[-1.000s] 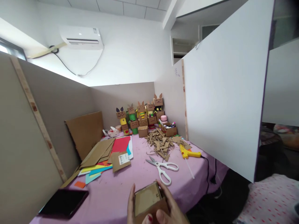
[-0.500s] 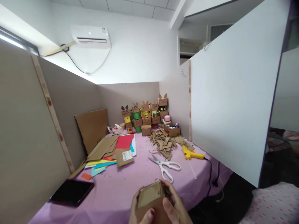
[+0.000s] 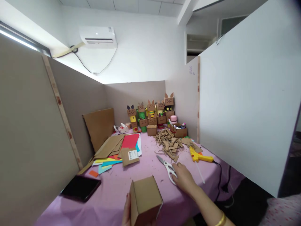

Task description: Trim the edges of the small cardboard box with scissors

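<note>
A small cardboard box (image 3: 146,195) is held near the table's front edge by my left hand (image 3: 127,209), whose fingers wrap its left side and underside. My right hand (image 3: 182,176) is on the white handles of the scissors (image 3: 169,170), its fingers closed over the right loop. The scissors lie on the pink tablecloth with blades nearly together, pointing away and to the left. Part of the handles is hidden under the right hand. Beyond the scissors lies a heap of cardboard scraps (image 3: 167,142).
A yellow glue gun (image 3: 199,156) with a black cord rests at the right. Left are a dark tablet (image 3: 81,188), coloured paper (image 3: 130,141) and cardboard sheets (image 3: 109,146). Cardboard animal figures (image 3: 151,114) and a box of pens (image 3: 180,131) stand at the back. Partition walls enclose the table.
My right hand has left the box and reached forward right to the scissors, whose blades have come together. The box is now in my left hand alone and turned. The view has shifted slightly.
</note>
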`<state>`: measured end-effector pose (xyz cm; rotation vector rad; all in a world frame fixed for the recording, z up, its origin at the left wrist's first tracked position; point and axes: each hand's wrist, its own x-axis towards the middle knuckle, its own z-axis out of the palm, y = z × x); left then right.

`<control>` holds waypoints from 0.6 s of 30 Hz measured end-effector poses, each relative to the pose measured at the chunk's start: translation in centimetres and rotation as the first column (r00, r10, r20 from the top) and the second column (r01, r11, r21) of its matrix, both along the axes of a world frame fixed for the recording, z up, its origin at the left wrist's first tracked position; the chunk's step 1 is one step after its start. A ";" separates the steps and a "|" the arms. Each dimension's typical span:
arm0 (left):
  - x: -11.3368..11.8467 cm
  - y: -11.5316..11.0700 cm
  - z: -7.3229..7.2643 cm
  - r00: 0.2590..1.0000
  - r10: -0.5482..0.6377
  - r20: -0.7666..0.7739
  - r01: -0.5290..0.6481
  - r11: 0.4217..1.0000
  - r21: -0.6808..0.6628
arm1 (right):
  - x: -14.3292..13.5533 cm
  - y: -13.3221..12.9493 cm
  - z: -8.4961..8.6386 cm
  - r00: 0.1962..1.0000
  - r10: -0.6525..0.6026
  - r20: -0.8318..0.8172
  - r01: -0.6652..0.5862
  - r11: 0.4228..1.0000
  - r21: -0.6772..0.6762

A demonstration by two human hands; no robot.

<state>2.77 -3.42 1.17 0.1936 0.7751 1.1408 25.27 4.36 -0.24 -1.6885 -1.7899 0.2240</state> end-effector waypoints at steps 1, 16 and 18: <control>-0.1 0.1 -0.4 0.999 -0.014 0.035 0.014 1.000 -0.001 | 0.0 0.0 -0.3 1.000 0.006 -0.022 -0.006 1.000 0.007; -0.9 0.2 -2.1 0.916 -0.263 0.302 0.223 0.961 0.162 | -1.9 -8.4 -1.2 -0.043 0.035 -0.998 -0.144 0.989 0.040; -0.7 -0.4 -1.8 0.895 -0.281 0.346 0.226 0.955 0.190 | -1.9 -9.9 -0.7 -0.077 0.013 -0.997 -0.271 0.962 0.034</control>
